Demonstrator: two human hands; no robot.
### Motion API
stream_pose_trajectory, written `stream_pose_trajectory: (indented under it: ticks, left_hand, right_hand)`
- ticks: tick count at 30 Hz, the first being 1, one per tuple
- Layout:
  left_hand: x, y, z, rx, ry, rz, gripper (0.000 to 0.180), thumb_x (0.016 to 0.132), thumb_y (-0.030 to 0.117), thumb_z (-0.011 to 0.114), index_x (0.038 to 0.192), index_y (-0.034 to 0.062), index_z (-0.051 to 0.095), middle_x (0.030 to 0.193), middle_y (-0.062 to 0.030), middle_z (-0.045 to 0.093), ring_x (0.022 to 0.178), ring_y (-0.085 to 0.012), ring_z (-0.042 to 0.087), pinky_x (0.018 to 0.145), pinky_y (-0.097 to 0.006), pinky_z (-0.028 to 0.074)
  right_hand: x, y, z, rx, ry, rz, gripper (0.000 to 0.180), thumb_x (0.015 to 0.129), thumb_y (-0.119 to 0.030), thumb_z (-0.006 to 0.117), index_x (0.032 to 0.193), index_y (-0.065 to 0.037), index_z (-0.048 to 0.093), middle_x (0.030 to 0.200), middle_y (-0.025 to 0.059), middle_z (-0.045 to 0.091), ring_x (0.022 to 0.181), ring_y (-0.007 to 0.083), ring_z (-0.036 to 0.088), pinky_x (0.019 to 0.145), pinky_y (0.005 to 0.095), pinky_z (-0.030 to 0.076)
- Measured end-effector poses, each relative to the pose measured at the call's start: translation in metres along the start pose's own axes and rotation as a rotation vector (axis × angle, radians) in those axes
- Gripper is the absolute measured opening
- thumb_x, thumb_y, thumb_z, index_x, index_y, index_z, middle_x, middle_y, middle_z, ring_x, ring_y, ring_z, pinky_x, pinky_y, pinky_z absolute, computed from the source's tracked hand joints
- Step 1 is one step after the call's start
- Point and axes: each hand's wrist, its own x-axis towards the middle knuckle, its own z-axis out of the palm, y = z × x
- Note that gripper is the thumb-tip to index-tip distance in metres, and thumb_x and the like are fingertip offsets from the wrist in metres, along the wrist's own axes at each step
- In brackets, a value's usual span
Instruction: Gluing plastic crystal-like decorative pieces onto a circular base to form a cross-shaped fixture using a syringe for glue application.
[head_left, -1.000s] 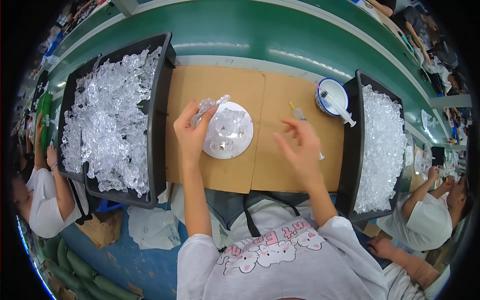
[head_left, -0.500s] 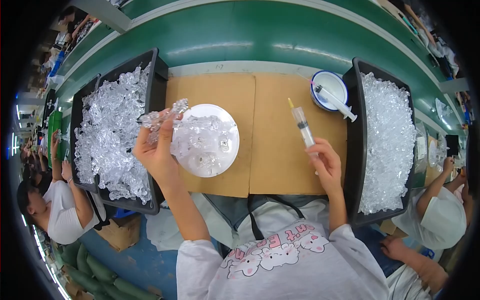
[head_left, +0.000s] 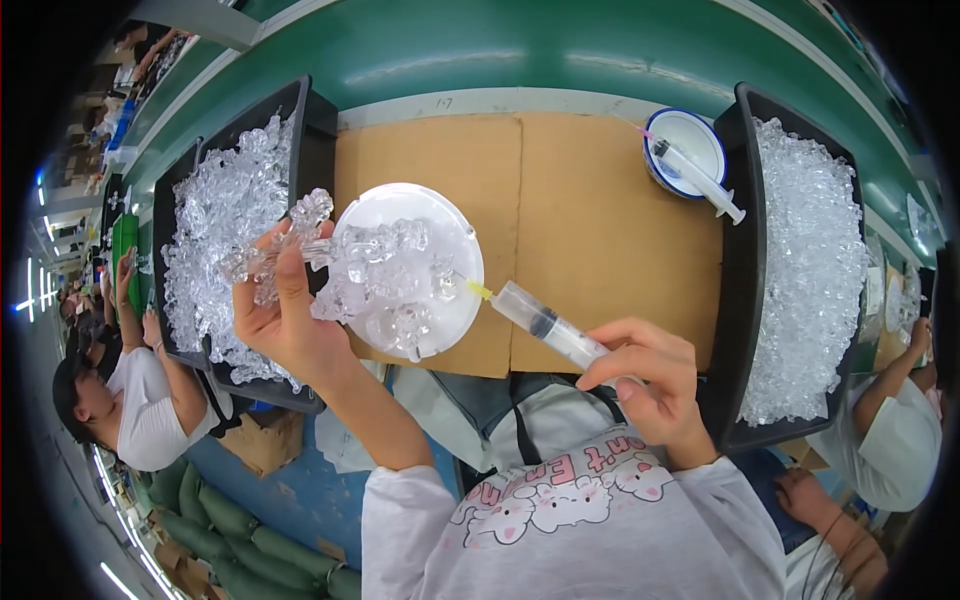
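Syringe [head_left: 545, 322]: clear barrel, dark plunger seal, yellow tip aimed at the clear plastic pieces [head_left: 375, 270] (over a white plate [head_left: 455, 235]). Right hand [head_left: 645, 385] grips it; left hand [head_left: 285, 320] pinches the pieces.

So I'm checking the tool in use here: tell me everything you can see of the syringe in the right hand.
The syringe is a clear plastic barrel with a dark plunger seal partway along and a yellow hub at its tip. It lies slanted, tip pointing up-left toward the clear plastic pieces over the white plate. The right hand grips its rear end, hiding the plunger. Whether the tip touches the pieces is unclear.
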Motion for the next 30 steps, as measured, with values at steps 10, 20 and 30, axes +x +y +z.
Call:
stream_pose_trajectory:
  ticks: [10, 20, 30]
  left_hand:
    - [-0.003, 0.0, 0.0, -0.033, 0.06, 0.024, 0.019, 0.085, 0.005, 0.063, 0.096, -0.0091, 0.059, 0.094, -0.0152, 0.064, 0.077, -0.0284, 0.067, 0.071, -0.036, 0.057]
    - [-0.005, -0.001, -0.003, -0.071, 0.106, 0.012, 0.022, 0.084, 0.006, 0.064, 0.099, -0.0083, 0.056, 0.092, -0.0149, 0.063, 0.076, -0.0264, 0.067, 0.069, -0.037, 0.059]
    - [-0.005, -0.005, -0.001, -0.088, 0.187, 0.094, 0.026, 0.083, 0.011, 0.066, 0.099, -0.0071, 0.056, 0.09, -0.0173, 0.063, 0.074, -0.0266, 0.067, 0.07, -0.037, 0.059]
  right_hand:
    - [0.003, -0.008, -0.001, -0.085, -0.007, -0.05, 0.024, 0.063, 0.001, 0.052, 0.079, -0.003, 0.069, 0.091, 0.0152, 0.062, 0.065, 0.0203, 0.062, 0.06, 0.026, 0.048]
    - [0.003, -0.02, 0.004, -0.145, 0.012, -0.053, 0.023, 0.076, -0.016, 0.051, 0.075, -0.001, 0.069, 0.089, 0.0182, 0.061, 0.058, 0.0173, 0.057, 0.052, 0.0257, 0.041]
    - [0.001, -0.034, 0.003, -0.194, 0.002, -0.033, 0.021, 0.069, -0.014, 0.051, 0.074, -0.004, 0.07, 0.087, 0.0169, 0.062, 0.056, 0.0175, 0.056, 0.051, 0.025, 0.04]
